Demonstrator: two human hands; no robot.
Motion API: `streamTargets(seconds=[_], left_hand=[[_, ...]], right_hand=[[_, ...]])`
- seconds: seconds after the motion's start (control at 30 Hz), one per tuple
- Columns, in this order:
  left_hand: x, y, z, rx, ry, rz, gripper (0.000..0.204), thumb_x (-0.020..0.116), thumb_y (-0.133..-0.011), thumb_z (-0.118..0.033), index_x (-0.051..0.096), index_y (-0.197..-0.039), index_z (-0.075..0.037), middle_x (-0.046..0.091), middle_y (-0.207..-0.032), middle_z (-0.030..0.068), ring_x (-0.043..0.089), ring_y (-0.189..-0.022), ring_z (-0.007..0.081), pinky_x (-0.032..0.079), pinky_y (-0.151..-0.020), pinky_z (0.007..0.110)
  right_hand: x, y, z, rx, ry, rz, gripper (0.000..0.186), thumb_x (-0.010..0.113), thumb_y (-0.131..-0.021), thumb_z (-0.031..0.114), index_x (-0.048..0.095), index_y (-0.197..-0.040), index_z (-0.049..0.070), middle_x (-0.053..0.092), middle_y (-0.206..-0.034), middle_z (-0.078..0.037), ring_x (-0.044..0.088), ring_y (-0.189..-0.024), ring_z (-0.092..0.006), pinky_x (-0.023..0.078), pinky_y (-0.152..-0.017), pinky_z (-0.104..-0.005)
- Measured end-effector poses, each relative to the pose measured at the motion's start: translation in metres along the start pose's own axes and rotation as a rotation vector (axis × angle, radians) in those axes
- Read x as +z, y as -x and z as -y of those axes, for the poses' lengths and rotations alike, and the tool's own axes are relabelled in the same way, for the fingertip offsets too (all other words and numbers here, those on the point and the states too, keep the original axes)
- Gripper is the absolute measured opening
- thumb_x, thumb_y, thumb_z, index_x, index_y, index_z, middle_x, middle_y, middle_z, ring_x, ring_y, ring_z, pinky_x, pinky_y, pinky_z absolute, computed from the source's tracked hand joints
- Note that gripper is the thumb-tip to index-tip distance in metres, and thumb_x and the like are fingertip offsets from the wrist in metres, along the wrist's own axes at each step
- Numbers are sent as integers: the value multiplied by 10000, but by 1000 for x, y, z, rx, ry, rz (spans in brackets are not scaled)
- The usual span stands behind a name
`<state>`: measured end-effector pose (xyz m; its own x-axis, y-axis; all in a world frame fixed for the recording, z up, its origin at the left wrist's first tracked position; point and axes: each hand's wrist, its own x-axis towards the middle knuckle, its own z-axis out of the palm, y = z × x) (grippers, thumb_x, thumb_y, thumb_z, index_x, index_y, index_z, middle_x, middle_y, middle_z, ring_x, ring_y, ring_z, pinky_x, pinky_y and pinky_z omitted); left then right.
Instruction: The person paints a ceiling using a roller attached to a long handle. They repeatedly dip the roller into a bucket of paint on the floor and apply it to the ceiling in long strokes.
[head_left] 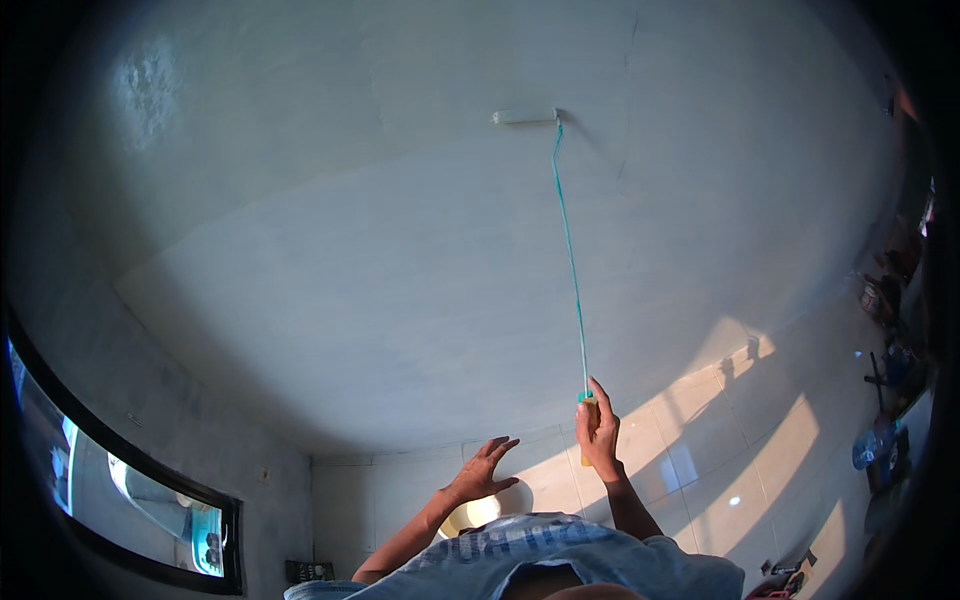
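Right hand [598, 432] wrapped around the orange handle [587, 432] of a paint roller, fingers [604, 405] curled and pressed together on the grip, forefinger stretched up along it toward the teal collar just above the knuckles. Rising from that grip, a thin teal pole [571, 250], long and slightly bowed, running straight away from the fingertips to a white roller head [524, 116] lying crosswise at the far end, pressed flat against the pale grey wall [330, 250], well apart from the hand. Left hand [483, 470] empty, open, fingers [497, 447] spread and loosely bent, palm turned toward the wall, hovering just beside the right wrist and touching nothing. Below both hands, a blue shirt [530, 555] at the lower edge. Beyond the right fingers, to the right, a glossy tiled floor [720, 430] streaked with sunlight and shadow. Farther right, near the rim, dark clutter [885, 400] too small to make out. Far off to the left of the open hand, a dark-framed window [130, 490] curving along the lower left rim.
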<state>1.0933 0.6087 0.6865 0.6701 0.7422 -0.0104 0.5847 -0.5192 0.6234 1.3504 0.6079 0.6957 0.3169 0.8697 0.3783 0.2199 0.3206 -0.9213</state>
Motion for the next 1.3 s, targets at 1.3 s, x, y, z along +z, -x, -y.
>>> streamTargets(seconds=[1.3], left_hand=[[90,42,35,-264,54,-23,656,727,-833,-444,528,-1363,-113,615,-1248,183,635,-1094,347,526,-923,436]], right_hand=[[-67,-82,78,-241,-18,-27,437,508,-1014,123,440,-1444,85,471,-664,39,411,-511,-18,388,-443,-190]])
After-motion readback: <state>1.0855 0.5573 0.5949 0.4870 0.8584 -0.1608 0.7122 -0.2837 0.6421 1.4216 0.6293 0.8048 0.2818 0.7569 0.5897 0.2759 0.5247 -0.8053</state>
